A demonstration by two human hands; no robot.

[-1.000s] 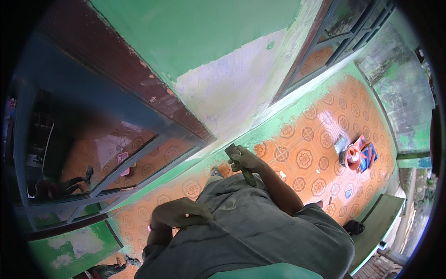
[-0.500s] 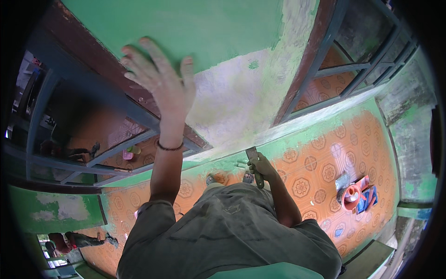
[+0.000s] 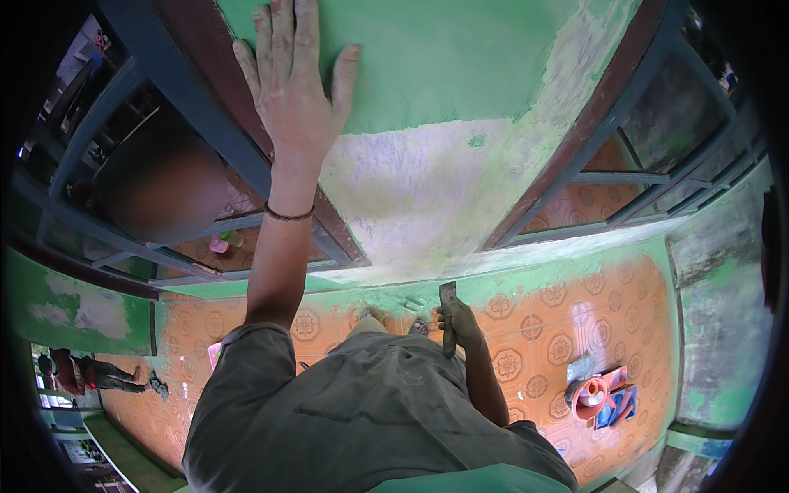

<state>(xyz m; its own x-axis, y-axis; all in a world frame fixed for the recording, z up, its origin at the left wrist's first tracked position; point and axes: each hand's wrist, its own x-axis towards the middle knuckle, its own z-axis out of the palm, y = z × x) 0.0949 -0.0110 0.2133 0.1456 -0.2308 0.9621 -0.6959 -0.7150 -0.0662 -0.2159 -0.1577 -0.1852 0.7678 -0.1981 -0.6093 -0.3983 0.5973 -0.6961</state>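
My left hand (image 3: 297,103) lies flat against the wall, its fingers stretched upward and thumb spread. Its palm is over the green paint (image 3: 427,74), close to the dark brown window frame (image 3: 215,62). Below that paint spreads a scraped, whitish patch (image 3: 411,177) with a ragged upper edge. Down near my waist, my right hand (image 3: 465,324) is closed round a scraper (image 3: 448,297), whose flat blade points up toward the wall. The scraper is apart from the wall. Part of its handle shows below my fingers.
Barred glass windows (image 3: 641,177) flank the wall section. Orange patterned tiles (image 3: 526,329) cover the floor, with paint scraps along the wall foot. An orange bucket (image 3: 582,403) stands at the right beside blue and red items (image 3: 615,407). Another person (image 3: 90,371) is at the far left.
My left hand has gone up the wall, its fingers now pointing straighter upward. My right hand keeps the scraper low. The whole view has shifted slightly.
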